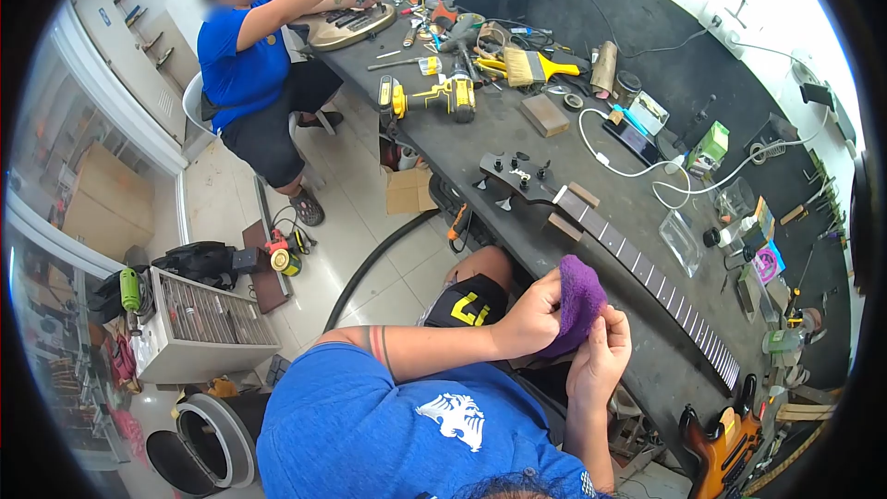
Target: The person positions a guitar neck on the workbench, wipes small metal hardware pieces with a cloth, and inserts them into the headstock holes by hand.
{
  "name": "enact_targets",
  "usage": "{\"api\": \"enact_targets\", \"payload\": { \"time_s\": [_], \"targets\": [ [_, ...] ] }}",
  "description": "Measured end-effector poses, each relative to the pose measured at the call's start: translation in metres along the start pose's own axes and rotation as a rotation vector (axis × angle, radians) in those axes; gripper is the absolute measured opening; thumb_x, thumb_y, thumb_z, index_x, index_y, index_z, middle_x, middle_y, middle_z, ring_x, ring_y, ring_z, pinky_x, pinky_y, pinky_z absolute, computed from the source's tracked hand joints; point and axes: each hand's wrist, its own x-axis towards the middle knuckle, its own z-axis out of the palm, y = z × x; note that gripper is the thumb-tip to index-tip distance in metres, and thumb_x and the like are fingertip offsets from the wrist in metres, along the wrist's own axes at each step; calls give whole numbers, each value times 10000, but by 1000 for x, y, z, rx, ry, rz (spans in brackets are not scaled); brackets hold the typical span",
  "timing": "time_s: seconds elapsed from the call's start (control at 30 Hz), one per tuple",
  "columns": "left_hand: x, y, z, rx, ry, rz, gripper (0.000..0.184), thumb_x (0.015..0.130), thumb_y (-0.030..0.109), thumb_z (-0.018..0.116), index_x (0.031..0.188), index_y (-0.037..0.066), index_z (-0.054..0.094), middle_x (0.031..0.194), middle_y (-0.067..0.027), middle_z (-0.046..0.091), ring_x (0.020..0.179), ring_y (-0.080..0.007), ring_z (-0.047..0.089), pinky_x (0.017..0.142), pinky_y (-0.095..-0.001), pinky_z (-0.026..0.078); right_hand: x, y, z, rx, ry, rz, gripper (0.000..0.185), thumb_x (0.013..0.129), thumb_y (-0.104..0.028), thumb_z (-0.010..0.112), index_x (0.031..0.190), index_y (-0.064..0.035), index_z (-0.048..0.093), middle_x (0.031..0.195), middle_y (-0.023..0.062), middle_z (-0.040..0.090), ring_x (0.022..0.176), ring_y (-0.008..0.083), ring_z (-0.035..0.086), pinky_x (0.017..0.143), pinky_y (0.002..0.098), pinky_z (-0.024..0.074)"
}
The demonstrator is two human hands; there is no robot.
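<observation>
A purple cloth point(580, 300) is held up over the near edge of the dark workbench. My left hand point(538, 316) grips its left side with curled fingers. On its right edge, my right hand point(601, 356) pinches the fabric between thumb and fingers. Just beyond the cloth lies a guitar neck point(661, 291) with a dark fretboard, running diagonally along the bench. Its black headstock point(514, 177) carries tuning pegs, and small wooden blocks point(565, 226) sit beside the neck near the nut.
An electric guitar body point(725, 448) stands at lower right. Farther along the bench are a yellow cordless drill point(430, 99), a wide brush point(531, 66), a wooden block point(545, 115), a phone point(631, 142) and white cables. Another person point(245, 55) works over a light guitar body point(351, 28).
</observation>
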Motion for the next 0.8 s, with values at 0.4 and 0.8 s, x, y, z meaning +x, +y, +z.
{"api": "enact_targets", "payload": {
  "time_s": [0.4,0.8],
  "targets": [
    [-4,0,1,-23,14,0,239,1027,38,695,1262,34,742,1286,-104,721,1205,-215,683,1045,-376,551,1,-2,6,-385,-32,-250,55,1087,-14,665,1140,-3,661,1169,69,692,1055,118,638,991,275,497],
    [-11,-4,-29,-409,105,-49,353,1100,48,661,1445,44,584,1306,-54,701,1163,-150,697,1013,-336,581,20,-5,7,-370,-109,-295,127,1077,23,635,1182,-34,591,1233,118,647,1138,204,676,1052,367,526]
  ]
}}
